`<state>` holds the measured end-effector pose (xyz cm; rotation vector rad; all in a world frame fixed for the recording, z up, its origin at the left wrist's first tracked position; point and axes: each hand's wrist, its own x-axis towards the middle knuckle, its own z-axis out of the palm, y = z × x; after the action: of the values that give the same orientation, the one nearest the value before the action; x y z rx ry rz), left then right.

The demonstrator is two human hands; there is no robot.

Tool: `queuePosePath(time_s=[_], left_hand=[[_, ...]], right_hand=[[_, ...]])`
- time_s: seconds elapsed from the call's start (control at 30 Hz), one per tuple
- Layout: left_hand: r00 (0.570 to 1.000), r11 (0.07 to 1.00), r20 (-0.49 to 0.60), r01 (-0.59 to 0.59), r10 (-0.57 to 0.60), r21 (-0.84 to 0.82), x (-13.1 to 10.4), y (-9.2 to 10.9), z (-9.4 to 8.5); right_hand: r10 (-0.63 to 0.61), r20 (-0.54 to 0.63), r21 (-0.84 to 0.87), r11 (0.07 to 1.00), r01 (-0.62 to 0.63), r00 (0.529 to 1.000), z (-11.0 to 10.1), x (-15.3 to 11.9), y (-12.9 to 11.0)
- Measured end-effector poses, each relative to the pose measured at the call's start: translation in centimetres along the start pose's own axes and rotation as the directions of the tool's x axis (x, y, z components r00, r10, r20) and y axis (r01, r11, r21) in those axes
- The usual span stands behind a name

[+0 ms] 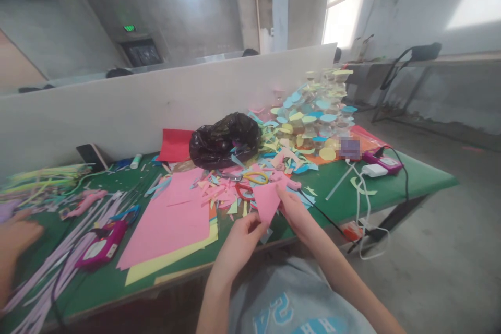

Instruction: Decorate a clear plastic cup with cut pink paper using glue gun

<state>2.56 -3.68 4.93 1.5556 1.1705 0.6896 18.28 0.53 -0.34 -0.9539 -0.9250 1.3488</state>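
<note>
A pink piece of paper (266,201), folded to a point at the bottom, is held up between my two hands at the table's front edge. My left hand (249,232) pinches its lower left side between thumb and fingers. At its right side, my right hand (288,202) grips the edge, with some fingers hidden behind the paper. Just beyond lie yellow-handled scissors (256,177) and red-handled scissors (243,191) among pink scraps (219,188). Large pink sheets (168,224) rest over yellow ones to the left.
A black plastic bag (225,141) stands mid-table, with stacked cups and coloured paper discs (321,109) behind right. Purple power strips (102,244) with cables lie at both sides. Another person's hand (19,232) is at far left, near a pink glue gun (84,203).
</note>
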Motion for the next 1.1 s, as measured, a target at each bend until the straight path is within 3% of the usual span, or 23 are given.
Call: queuePosePath(time_s=[0.3,0.47,0.57,0.73,0.83,0.93,1.0,1.1], left_hand=[[0.999,0.997,0.044,0.021,-0.024,0.068,-0.5,0.2,-0.6],[1.000,0.986,0.001,0.014,-0.014,0.168,-1.1,0.1,-2.2],[0.997,0.988,-0.082,0.002,0.011,0.155,-1.3,-0.1,-3.4],[0.970,1.000,-0.241,0.002,0.002,0.017,-1.3,-0.5,-4.8],[0.972,0.999,-0.231,0.024,-0.033,-0.040,-1.1,-0.2,-4.4],[0.980,0.996,-0.197,-0.026,0.008,-0.090,-0.8,0.2,-3.1],[0.983,0.991,-0.177,-0.059,0.038,-0.118,-0.5,0.4,-2.2],[0.984,0.992,-0.166,-0.087,0.070,-0.095,-0.2,0.2,-1.3]], right_hand=[[-0.035,-0.136,0.104,0.993,0.049,0.990,-0.9,0.6,-0.4],[-0.096,-0.203,0.111,0.987,0.120,0.974,-2.4,0.2,-2.5],[-0.136,-0.203,0.079,0.985,0.155,0.970,-2.5,0.0,-3.7],[-0.111,-0.055,-0.074,0.992,0.107,0.992,0.1,-0.2,-3.0],[-0.076,0.057,-0.095,0.992,0.081,0.995,2.0,-0.8,-1.8],[-0.055,0.181,-0.110,0.991,0.076,0.982,3.1,-1.5,-1.3],[-0.046,0.203,-0.114,0.991,0.071,0.978,3.1,-1.6,-1.4],[-0.037,0.146,-0.124,0.991,0.056,0.989,2.8,-1.3,-1.8]])
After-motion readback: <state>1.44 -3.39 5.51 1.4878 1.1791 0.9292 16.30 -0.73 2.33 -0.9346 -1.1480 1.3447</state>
